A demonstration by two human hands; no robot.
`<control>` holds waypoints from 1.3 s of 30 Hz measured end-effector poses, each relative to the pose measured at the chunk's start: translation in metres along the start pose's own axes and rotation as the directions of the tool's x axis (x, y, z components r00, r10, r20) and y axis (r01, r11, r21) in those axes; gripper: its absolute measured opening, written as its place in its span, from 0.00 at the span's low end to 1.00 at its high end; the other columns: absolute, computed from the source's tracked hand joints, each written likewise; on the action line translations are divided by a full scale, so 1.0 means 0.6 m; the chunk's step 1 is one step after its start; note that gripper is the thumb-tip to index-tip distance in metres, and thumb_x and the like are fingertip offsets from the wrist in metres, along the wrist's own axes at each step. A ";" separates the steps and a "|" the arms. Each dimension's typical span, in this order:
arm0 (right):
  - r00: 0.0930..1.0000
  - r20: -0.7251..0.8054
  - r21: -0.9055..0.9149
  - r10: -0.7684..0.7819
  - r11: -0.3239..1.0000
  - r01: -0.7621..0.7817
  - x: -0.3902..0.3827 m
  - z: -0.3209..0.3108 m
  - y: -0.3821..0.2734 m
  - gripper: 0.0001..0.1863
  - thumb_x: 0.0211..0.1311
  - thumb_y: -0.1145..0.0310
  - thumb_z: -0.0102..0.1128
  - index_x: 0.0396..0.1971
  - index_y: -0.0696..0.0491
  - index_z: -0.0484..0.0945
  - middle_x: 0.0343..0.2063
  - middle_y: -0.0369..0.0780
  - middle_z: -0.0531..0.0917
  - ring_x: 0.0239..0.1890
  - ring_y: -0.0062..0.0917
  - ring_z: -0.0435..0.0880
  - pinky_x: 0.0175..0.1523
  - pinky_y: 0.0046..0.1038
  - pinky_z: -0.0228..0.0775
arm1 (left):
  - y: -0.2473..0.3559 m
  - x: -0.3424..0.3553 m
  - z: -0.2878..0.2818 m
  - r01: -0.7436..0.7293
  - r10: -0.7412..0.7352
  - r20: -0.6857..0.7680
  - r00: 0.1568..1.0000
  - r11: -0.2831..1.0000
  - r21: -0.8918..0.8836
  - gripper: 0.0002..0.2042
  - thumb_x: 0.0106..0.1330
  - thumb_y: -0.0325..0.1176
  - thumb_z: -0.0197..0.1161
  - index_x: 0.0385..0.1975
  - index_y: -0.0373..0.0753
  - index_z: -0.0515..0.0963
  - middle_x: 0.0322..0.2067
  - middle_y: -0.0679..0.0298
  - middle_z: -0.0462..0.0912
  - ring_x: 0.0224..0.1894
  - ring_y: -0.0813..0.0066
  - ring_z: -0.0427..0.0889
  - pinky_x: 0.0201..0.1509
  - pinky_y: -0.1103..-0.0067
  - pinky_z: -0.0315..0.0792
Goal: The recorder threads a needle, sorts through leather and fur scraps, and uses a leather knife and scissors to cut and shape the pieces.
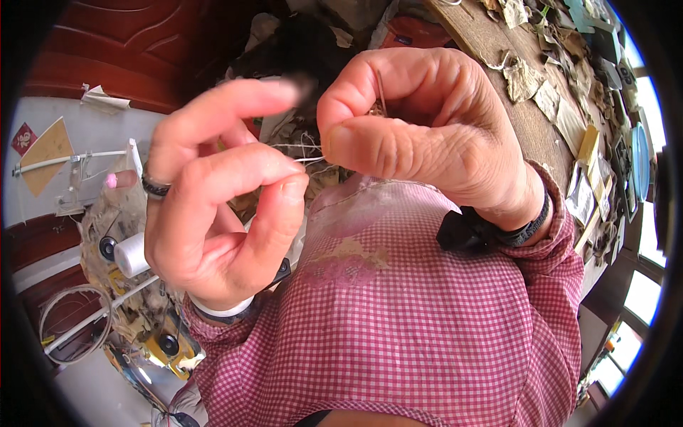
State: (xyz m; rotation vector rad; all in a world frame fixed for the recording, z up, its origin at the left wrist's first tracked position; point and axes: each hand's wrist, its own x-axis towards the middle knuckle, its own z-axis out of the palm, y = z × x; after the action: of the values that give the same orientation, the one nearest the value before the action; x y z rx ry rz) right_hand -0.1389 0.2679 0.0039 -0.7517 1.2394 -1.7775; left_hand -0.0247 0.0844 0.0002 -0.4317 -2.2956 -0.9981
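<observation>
My left hand point(213, 206) has thumb and index finger closed on a white thread point(309, 158), while its middle finger arches above them. Loose strands run across the small gap to my right hand point(423, 128), whose thumb and index finger pinch the thread. A thin metal needle-like piece point(380, 89) rises inside that hand's curled fingers; its lower end is hidden. Both hands are held over a pink checked garment point(413, 299) with a stained patch, and checked sleeves show at the wrists.
A wooden workbench point(469, 28) with fabric scraps point(523, 78) runs along the right. At left are a white spool point(130, 254), a white rail point(57, 162), a wire coil point(53, 302) and dusty machinery point(163, 345). Dark red panelling point(107, 35) stands behind.
</observation>
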 end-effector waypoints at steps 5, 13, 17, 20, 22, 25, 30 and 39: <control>0.999 -0.019 -0.104 0.038 0.994 -0.040 -0.003 0.001 -0.003 0.05 0.62 0.71 0.66 0.34 0.57 0.81 0.28 0.29 0.81 0.32 0.08 0.75 0.38 0.13 0.67 | 0.002 0.002 0.007 0.008 -0.008 -0.006 1.000 0.999 -0.045 0.05 0.59 0.19 0.62 0.34 0.31 0.76 0.39 0.52 0.79 0.38 0.70 0.74 0.45 0.77 0.68; 1.000 0.012 -0.069 0.019 0.997 -0.018 -0.002 -0.004 0.002 0.05 0.61 0.72 0.66 0.34 0.58 0.81 0.28 0.30 0.81 0.31 0.08 0.75 0.36 0.13 0.66 | -0.001 0.004 -0.003 -0.038 0.038 -0.026 0.999 0.999 0.001 0.05 0.59 0.19 0.60 0.34 0.30 0.75 0.36 0.51 0.79 0.36 0.70 0.75 0.43 0.78 0.69; 0.999 0.050 -0.117 -0.007 0.993 0.013 -0.001 -0.016 0.001 0.06 0.62 0.72 0.65 0.34 0.58 0.81 0.27 0.30 0.81 0.30 0.08 0.76 0.36 0.13 0.67 | -0.002 0.003 -0.007 -0.045 0.046 -0.080 0.996 0.999 0.020 0.05 0.59 0.17 0.59 0.34 0.29 0.76 0.36 0.50 0.80 0.35 0.69 0.75 0.42 0.78 0.69; 0.993 0.044 -0.397 0.112 0.914 -0.085 0.005 -0.025 0.003 0.07 0.62 0.72 0.65 0.37 0.60 0.82 0.27 0.31 0.82 0.31 0.09 0.77 0.36 0.13 0.68 | 0.000 0.003 -0.013 -0.061 0.064 -0.053 0.997 0.997 0.042 0.05 0.59 0.18 0.60 0.34 0.29 0.76 0.36 0.50 0.80 0.35 0.69 0.75 0.42 0.78 0.69; 1.000 0.026 -0.462 -0.001 0.887 0.013 0.013 -0.023 0.010 0.09 0.62 0.72 0.66 0.39 0.60 0.82 0.27 0.32 0.83 0.31 0.10 0.78 0.37 0.14 0.68 | -0.001 0.004 -0.014 -0.098 0.100 -0.030 0.995 0.992 0.074 0.06 0.58 0.17 0.60 0.35 0.29 0.76 0.36 0.50 0.80 0.35 0.69 0.75 0.41 0.79 0.69; 0.997 0.001 -0.370 -0.083 0.926 0.078 0.012 -0.017 0.009 0.12 0.61 0.72 0.67 0.43 0.61 0.82 0.29 0.34 0.84 0.33 0.12 0.79 0.39 0.15 0.70 | -0.002 0.007 -0.012 -0.135 0.138 -0.014 0.990 0.984 0.112 0.06 0.58 0.16 0.60 0.35 0.29 0.75 0.36 0.50 0.80 0.35 0.69 0.75 0.40 0.79 0.69; 0.997 0.058 -0.098 -0.053 0.994 0.059 0.016 0.001 0.011 0.13 0.60 0.73 0.67 0.43 0.62 0.82 0.31 0.36 0.85 0.36 0.14 0.81 0.43 0.16 0.72 | -0.005 0.019 -0.008 -0.232 0.234 0.010 0.972 0.956 0.182 0.06 0.59 0.15 0.59 0.36 0.28 0.75 0.36 0.50 0.80 0.34 0.68 0.76 0.39 0.78 0.71; 0.999 0.015 0.188 0.042 0.981 -0.044 0.019 0.003 0.021 0.03 0.60 0.75 0.65 0.33 0.59 0.82 0.29 0.36 0.85 0.32 0.16 0.82 0.41 0.17 0.73 | -0.013 0.013 -0.008 -0.282 0.280 0.035 0.959 0.940 0.191 0.05 0.63 0.20 0.59 0.37 0.28 0.75 0.37 0.49 0.80 0.35 0.68 0.77 0.39 0.77 0.72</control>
State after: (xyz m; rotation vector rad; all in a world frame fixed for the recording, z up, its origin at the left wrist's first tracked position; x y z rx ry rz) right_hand -0.1394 0.2552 -0.0071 -0.6207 1.0544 -1.8224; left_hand -0.0328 0.0758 0.0033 -0.6595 -2.2313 -0.6263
